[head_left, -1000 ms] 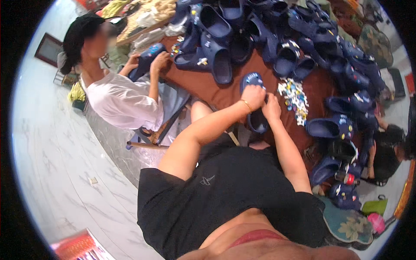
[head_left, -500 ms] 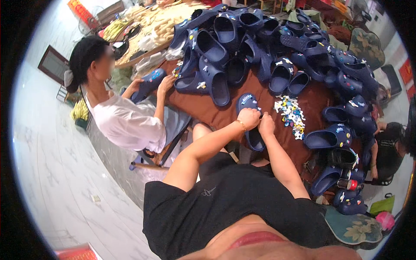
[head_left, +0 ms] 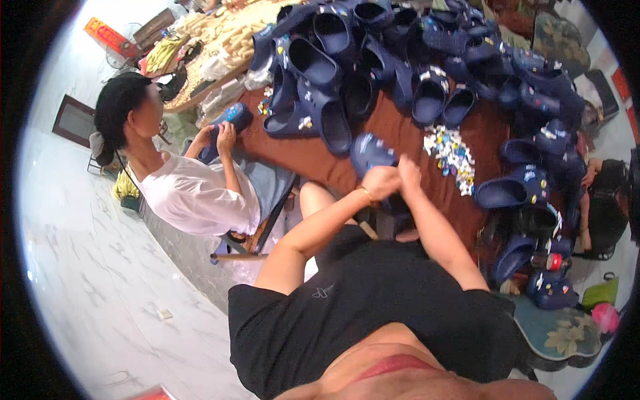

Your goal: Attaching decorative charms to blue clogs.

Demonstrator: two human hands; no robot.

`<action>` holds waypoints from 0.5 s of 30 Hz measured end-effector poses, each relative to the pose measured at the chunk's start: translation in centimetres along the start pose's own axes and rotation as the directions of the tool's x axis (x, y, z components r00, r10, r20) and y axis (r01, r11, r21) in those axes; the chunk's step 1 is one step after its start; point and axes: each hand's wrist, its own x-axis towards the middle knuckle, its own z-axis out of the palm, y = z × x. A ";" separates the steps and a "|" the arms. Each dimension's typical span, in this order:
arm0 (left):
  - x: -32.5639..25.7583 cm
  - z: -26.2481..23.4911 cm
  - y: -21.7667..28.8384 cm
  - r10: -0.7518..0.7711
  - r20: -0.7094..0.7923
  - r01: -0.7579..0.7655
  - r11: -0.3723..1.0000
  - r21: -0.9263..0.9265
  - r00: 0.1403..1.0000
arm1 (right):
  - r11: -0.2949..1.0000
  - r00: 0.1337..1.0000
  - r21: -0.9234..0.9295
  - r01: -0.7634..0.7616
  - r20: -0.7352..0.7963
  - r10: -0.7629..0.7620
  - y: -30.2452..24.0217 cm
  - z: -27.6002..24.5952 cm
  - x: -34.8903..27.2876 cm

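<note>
A navy clog [head_left: 371, 152] with light charms on its toe is in front of me, slightly blurred. My left hand [head_left: 382, 181] is closed around its side. Against the left hand, my right hand [head_left: 408, 175] is closed at the clog's right edge; what its fingers pinch is hidden. Just right of my hands, a heap of small white, blue and yellow shoe charms [head_left: 450, 159] lies on the brown cloth [head_left: 293, 152].
Navy clogs [head_left: 313, 60] are piled across the table's far side and down its right. At left, a co-worker in white [head_left: 193, 190] handles another clog [head_left: 235, 117]. A bottle with a red label [head_left: 552, 261] stands at right; a padded stool [head_left: 560, 333] is below it.
The clog in my hands has shifted slightly left and turned, its toe blurred. My hands have moved closer together. The co-worker's right-side hand has gone from the small charms to the clog there.
</note>
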 end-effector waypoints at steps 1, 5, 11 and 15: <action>-0.8 0.6 2.0 0.187 0.046 -0.180 0.975 -0.133 0.981 | 0.997 0.997 0.076 0.024 -0.070 -0.019 0.9 0.1 0.8; -1.7 1.8 4.3 0.030 0.048 -0.001 0.858 -0.513 0.998 | 0.959 0.996 0.282 0.012 -0.088 0.013 2.2 -0.1 2.9; -6.2 -5.9 -1.7 -0.293 0.248 0.334 0.932 -0.142 0.923 | 0.953 0.997 0.302 -0.022 -0.066 0.044 1.9 -2.6 -1.6; -14.5 -8.3 -8.7 -0.627 0.227 0.472 0.736 0.485 0.745 | 0.964 0.999 0.263 -0.041 0.012 0.040 1.4 -3.9 -4.3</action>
